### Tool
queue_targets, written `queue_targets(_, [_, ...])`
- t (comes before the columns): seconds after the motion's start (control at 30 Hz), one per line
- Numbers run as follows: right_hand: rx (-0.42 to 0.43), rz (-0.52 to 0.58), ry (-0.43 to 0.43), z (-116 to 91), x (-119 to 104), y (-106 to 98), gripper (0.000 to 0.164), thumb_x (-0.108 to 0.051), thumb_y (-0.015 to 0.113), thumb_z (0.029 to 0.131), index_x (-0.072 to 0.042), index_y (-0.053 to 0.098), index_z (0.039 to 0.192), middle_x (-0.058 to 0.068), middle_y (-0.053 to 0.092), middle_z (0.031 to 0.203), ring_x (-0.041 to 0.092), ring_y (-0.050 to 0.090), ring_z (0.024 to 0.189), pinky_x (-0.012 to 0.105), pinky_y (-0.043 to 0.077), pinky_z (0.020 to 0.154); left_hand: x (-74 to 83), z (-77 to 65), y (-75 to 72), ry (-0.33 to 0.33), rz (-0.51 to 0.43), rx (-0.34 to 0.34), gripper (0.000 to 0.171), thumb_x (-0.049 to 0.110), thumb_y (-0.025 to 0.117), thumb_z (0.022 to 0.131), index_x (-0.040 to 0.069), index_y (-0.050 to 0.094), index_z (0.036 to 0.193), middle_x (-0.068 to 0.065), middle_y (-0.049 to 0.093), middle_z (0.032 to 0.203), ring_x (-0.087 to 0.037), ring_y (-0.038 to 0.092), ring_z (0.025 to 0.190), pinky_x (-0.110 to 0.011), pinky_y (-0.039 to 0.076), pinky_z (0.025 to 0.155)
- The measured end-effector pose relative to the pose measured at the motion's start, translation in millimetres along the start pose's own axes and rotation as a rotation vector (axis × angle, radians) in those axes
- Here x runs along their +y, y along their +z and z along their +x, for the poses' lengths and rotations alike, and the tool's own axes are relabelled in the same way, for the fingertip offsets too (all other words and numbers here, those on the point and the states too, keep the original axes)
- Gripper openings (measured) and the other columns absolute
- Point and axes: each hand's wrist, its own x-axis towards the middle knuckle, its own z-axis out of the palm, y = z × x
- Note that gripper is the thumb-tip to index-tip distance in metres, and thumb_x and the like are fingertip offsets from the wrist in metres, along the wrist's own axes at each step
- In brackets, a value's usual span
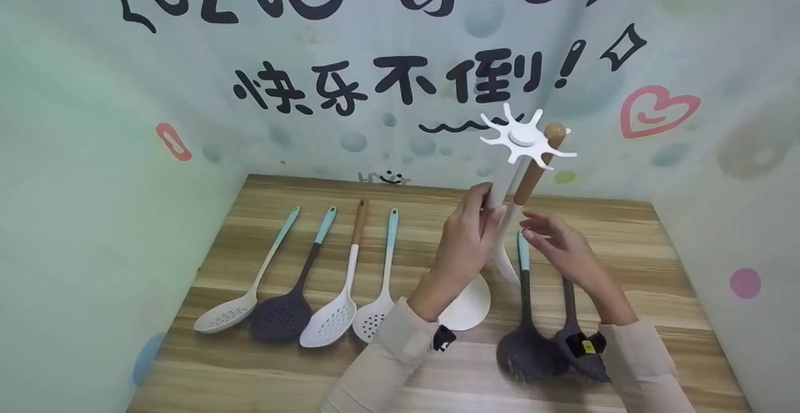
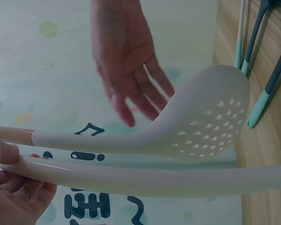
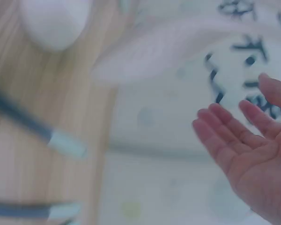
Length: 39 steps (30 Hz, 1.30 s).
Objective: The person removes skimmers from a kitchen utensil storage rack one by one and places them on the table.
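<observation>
My left hand (image 1: 465, 238) grips the white pole (image 2: 131, 176) of a utensil stand, its fingers curled round it. On top of the pole sits a white ring of hooks (image 1: 524, 135), and the stand's round white base (image 1: 469, 303) shows partly behind my left arm. A white slotted spoon (image 2: 210, 117) with a brown handle (image 1: 531, 179) hangs alongside the pole, its handle end up at the hooks. My right hand (image 3: 257, 159) is apart from the spoon, its fingers extended and holding nothing.
Several slotted spoons lie in a row on the left: a white one (image 1: 228, 313), a dark one (image 1: 281, 319) and others. To the right lie a dark ladle (image 1: 531, 350) and another dark utensil (image 1: 569, 300), partly behind my right sleeve. A printed cloth wall (image 1: 350, 119) stands behind the wooden table (image 1: 431, 363).
</observation>
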Motion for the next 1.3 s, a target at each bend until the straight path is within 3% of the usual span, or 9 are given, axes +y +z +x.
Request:
queue_targets(0.13, [0.030, 0.153, -0.069, -0.6, -20.0, 9.3, 0.046, -0.012, 0.054, 0.094, -0.003, 0.040, 0.137, 0.019, 0.055, 0.127, 0.023, 0.054, 0.115, 0.014, 0.045, 0.091, 0.5, -0.3, -0.2, 0.001, 0.002, -0.006, 0.037, 0.026, 0.044, 0.099, 0.002, 0.040, 0.126, -0.012, 0.057, 0.112, -0.019, 0.061, 0.105, -0.024, 0.051, 0.088])
queue_targets(0.23, [0.038, 0.242, -0.096, -0.4, -27.4, 14.5, 0.050, -0.007, 0.054, 0.093, -0.006, 0.037, 0.140, 0.017, 0.051, 0.132, 0.013, 0.053, 0.117, 0.013, 0.044, 0.092, 0.4, -0.6, -0.5, 0.001, 0.003, -0.006, 0.037, 0.027, 0.044, 0.099, 0.001, 0.040, 0.126, -0.012, 0.057, 0.111, -0.019, 0.061, 0.105, -0.024, 0.051, 0.088])
queue_targets(0.37, [0.035, 0.272, -0.090, -1.8, -31.9, 18.7, 0.052, -0.009, 0.053, 0.094, -0.011, 0.035, 0.143, 0.013, 0.048, 0.137, 0.003, 0.050, 0.118, 0.014, 0.043, 0.094, 0.0, -0.6, -0.4, -0.001, -0.001, -0.010, 0.037, 0.027, 0.043, 0.099, 0.002, 0.040, 0.126, -0.013, 0.057, 0.112, -0.020, 0.061, 0.107, -0.025, 0.051, 0.089])
queue_targets(0.87, [0.068, 0.272, -0.021, -4.5, -43.8, 27.2, 0.035, -0.009, 0.055, 0.093, -0.001, 0.050, 0.127, 0.011, 0.057, 0.121, 0.009, 0.056, 0.106, 0.016, 0.048, 0.088, -0.4, -0.7, -0.6, 0.021, 0.031, -0.004, 0.036, 0.026, 0.044, 0.099, 0.002, 0.040, 0.125, -0.012, 0.057, 0.110, -0.020, 0.061, 0.105, -0.026, 0.051, 0.089])
queue_targets(1.3, [0.100, 0.215, -0.058, -8.1, -45.9, 29.0, 0.036, -0.004, 0.055, 0.092, 0.004, 0.049, 0.126, 0.020, 0.058, 0.120, 0.003, 0.057, 0.101, 0.015, 0.050, 0.083, 0.8, -0.9, -0.2, 0.005, 0.056, 0.011, 0.035, 0.023, 0.046, 0.098, 0.002, 0.040, 0.125, -0.012, 0.058, 0.107, -0.019, 0.063, 0.099, -0.024, 0.053, 0.085])
